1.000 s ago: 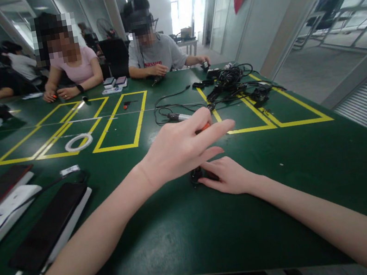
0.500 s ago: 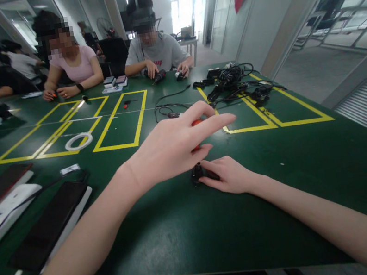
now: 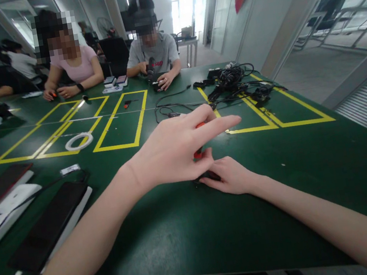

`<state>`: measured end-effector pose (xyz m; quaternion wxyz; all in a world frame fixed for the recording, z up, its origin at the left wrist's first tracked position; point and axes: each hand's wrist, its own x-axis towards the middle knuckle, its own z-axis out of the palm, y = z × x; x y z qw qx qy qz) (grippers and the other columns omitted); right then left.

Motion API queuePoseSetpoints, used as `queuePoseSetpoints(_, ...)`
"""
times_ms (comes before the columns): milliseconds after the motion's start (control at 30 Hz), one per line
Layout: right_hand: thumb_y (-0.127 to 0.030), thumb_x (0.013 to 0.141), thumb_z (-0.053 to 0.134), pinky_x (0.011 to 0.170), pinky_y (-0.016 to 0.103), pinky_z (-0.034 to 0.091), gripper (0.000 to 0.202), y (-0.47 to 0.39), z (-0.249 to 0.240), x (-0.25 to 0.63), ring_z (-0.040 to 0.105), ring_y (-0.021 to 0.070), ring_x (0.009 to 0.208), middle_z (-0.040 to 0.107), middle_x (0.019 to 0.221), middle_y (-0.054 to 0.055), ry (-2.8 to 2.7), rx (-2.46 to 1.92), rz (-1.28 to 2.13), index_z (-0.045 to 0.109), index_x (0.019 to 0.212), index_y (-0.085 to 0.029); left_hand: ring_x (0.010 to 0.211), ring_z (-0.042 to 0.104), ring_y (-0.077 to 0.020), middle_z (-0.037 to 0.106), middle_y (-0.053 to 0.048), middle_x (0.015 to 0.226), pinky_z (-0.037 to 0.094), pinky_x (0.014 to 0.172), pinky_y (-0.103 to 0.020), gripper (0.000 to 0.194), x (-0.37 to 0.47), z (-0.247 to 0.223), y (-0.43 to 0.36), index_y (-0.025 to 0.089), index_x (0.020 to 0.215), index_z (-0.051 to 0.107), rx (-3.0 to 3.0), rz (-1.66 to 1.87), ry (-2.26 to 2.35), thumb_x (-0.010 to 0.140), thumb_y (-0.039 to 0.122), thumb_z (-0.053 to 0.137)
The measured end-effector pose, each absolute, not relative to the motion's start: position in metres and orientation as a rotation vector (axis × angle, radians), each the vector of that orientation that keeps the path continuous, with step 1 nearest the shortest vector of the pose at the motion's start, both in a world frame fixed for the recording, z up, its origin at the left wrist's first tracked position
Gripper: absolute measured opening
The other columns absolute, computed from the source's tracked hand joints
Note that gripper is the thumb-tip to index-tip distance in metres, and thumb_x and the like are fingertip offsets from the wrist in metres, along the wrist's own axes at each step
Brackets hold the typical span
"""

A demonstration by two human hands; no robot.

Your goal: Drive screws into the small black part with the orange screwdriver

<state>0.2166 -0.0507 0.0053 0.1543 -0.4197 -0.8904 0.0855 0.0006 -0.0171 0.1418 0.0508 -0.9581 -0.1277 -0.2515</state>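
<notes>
My left hand (image 3: 177, 143) is closed around a small red-orange thing (image 3: 198, 154), possibly a tool handle, that shows only between its fingers. Its index finger points out to the right. Just below, my right hand (image 3: 230, 175) pinches a small black object (image 3: 210, 177) down at the green table. The left hand covers much of that object, so its kind cannot be made out. The left fingertips are right above the right hand's fingers, and whether they touch is hard to tell.
At left lie a black phone (image 3: 48, 223), a white power strip (image 3: 10, 216) and another phone (image 3: 2, 190). A white ring (image 3: 79, 142) rests among yellow tape outlines (image 3: 118, 147). Tangled black cables (image 3: 232, 80) lie back right. Co-workers (image 3: 151, 51) sit across the table.
My left hand has dipped slightly and moved a little right, covering more of the black object. My right hand has hardly moved. Across the table, a co-worker has raised a dark tool over a small object.
</notes>
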Motion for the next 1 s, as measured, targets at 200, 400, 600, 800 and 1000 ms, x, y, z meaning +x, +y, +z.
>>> queuePoseSetpoints(200, -0.038, 0.104, 0.051, 0.06, 0.029, 0.037, 0.023, -0.0514, 0.0057, 0.2163, 0.069, 0.0214, 0.065, 0.075, 0.078, 0.007, -2.55, -1.202, 0.237, 0.063, 0.102, -0.018, 0.088, 0.066, -0.0139, 0.064, -0.008, 0.123, 0.053, 0.072, -0.021, 0.055, 0.0007, 0.143, -0.0178, 0.023, 0.147, 0.052, -2.937, -0.758, -0.397, 0.093, 0.013, 0.051)
queuePoseSetpoints(400, -0.037, 0.103, 0.053, 0.06, 0.03, 0.038, 0.023, -0.0509, 0.0041, 0.2159, 0.071, 0.0226, 0.066, 0.077, 0.08, 0.008, -2.547, -1.198, 0.231, 0.064, 0.1, -0.017, 0.09, 0.065, -0.0144, 0.063, -0.009, 0.122, 0.053, 0.074, -0.022, 0.058, 0.0006, 0.1424, -0.0179, 0.023, 0.148, 0.051, -2.949, -0.756, -0.377, 0.092, 0.011, 0.049)
queuePoseSetpoints(600, -0.037, 0.104, 0.052, 0.062, 0.03, 0.042, 0.024, -0.0509, 0.0041, 0.216, 0.074, 0.0249, 0.073, 0.079, 0.085, 0.01, -2.55, -1.197, 0.229, 0.064, 0.1, -0.017, 0.091, 0.066, -0.0153, 0.064, -0.009, 0.124, 0.053, 0.074, -0.023, 0.058, 0.0001, 0.1433, -0.0199, 0.023, 0.148, 0.052, -2.958, -0.724, -0.411, 0.091, 0.017, 0.052)
queuePoseSetpoints(800, -0.038, 0.103, 0.053, 0.061, 0.031, 0.042, 0.024, -0.0512, 0.0028, 0.2149, 0.075, 0.0259, 0.072, 0.079, 0.083, 0.01, -2.549, -1.2, 0.224, 0.065, 0.1, -0.017, 0.091, 0.067, -0.0149, 0.066, -0.008, 0.121, 0.053, 0.073, -0.022, 0.057, 0.0003, 0.1425, -0.0195, 0.023, 0.148, 0.053, -2.978, -0.749, -0.439, 0.092, 0.015, 0.049)
queuePoseSetpoints(1000, -0.038, 0.103, 0.053, 0.061, 0.031, 0.042, 0.025, -0.0509, 0.0031, 0.2158, 0.075, 0.0264, 0.071, 0.079, 0.084, 0.011, -2.546, -1.203, 0.219, 0.064, 0.099, -0.017, 0.096, 0.067, -0.0157, 0.066, -0.009, 0.121, 0.054, 0.077, -0.022, 0.054, 0.0007, 0.1422, -0.0182, 0.022, 0.143, 0.056, -2.98, -0.767, -0.401, 0.091, 0.012, 0.05)
